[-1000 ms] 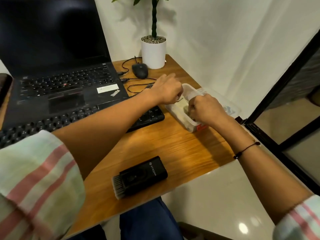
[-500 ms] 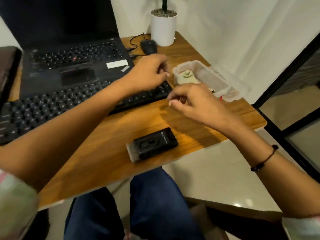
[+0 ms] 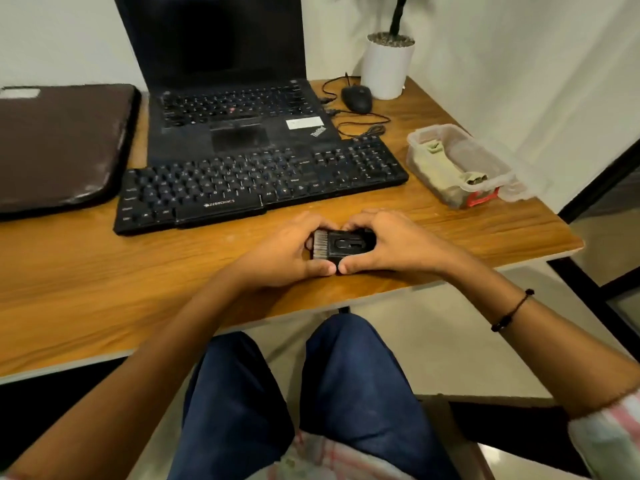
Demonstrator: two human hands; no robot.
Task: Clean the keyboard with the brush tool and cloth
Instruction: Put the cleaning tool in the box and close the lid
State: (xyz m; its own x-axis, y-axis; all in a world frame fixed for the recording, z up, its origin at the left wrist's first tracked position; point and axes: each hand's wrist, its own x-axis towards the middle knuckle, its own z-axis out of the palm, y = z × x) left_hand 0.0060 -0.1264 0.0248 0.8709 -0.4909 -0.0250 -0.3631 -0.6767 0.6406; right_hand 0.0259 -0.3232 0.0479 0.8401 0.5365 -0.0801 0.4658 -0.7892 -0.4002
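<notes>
Both hands grasp the brush tool (image 3: 341, 247) on the wooden desk (image 3: 138, 271), just in front of the black keyboard (image 3: 259, 183): the left hand (image 3: 287, 252) curls round its bristle end, the right hand (image 3: 388, 244) round the other, thumbs nearly touching. Off to the right, a clear plastic container (image 3: 460, 164) stands open, holding something pale.

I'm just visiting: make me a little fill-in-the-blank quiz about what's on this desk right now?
1. Both hands, left hand and right hand, grip the black ____.
2. The tool's bristles point toward the person's ____ side.
3. The external keyboard lies directly in front of the ____.
4. The mouse sits beside a white ____.

Missing words: brush tool; left; laptop; plant pot
</notes>
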